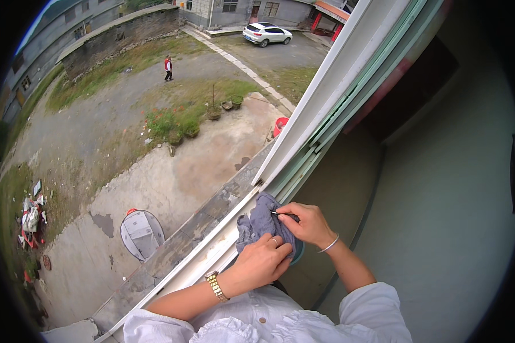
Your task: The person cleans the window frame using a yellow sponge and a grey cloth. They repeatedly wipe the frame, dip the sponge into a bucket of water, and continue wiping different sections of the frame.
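A crumpled grey-blue cloth (263, 216) lies over the white window sill track (216, 251), at the foot of the window frame. My left hand (260, 260), with a ring and a gold watch, grips the cloth's near side with bent fingers. Just to the right, my right hand (310, 224) pinches a small screwdriver-like tool (276, 213) with a dark handle and thin metal shaft. Its tip points left into the cloth, which hides where it ends. Beneath my hands, part of a teal container (298, 253) shows; the rest is covered.
The white window frame (312, 94) with green-tinted sliding panes rises to the upper right. A dim room wall (440, 188) lies on the right. Outside below are a concrete yard (206, 163), potted plants (180, 128), a white car (267, 34) and a walking person (168, 67).
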Tool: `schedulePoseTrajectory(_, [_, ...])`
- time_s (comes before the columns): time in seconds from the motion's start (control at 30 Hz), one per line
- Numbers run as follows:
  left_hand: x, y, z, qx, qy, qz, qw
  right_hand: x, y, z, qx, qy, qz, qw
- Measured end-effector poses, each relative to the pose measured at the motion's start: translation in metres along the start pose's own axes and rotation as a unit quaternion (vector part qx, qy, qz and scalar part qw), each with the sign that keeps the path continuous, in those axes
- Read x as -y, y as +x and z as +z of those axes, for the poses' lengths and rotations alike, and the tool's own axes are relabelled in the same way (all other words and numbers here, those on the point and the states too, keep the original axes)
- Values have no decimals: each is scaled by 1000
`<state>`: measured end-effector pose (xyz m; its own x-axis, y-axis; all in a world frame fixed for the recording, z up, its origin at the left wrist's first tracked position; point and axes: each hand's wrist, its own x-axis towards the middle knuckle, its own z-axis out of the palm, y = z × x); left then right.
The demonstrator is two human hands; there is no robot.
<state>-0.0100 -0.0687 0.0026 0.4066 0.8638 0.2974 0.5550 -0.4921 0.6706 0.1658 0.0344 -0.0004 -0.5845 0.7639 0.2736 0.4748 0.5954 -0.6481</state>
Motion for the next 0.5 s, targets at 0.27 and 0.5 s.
schedulePoseTrajectory(0.27, [45, -65, -96, -152, -273, -224, 923, 38, 23, 45, 8, 61, -16, 998])
schedulePoseTrajectory(0.5, [81, -90, -92, -305, -600, -252, 695, 45, 14, 22, -28, 64, 59, 996])
